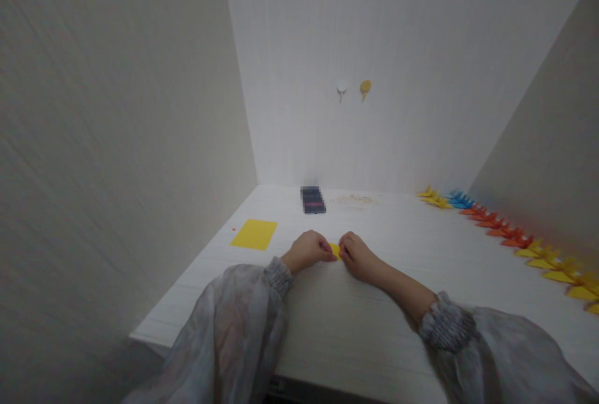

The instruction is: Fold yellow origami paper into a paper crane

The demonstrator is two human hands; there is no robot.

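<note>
A small piece of folded yellow paper (336, 251) lies between my two hands, low over the white table (355, 335). My left hand (311, 247) pinches its left side, fingers closed. From the other side my right hand (354, 255) grips the paper's right edge with thumb and curled fingers. Most of the paper is hidden behind my fingers, so its folded shape cannot be made out. To the left of my left hand lies a flat yellow paper sheet (254, 234).
A dark pixelated rectangle (313, 200) lies near the back wall. Along the right side runs a row of folded paper cranes, with yellow (556, 264), blue (460, 199) and red ones (498, 226). Two hooks, one white (341, 88) and one yellow (365, 87), are on the wall.
</note>
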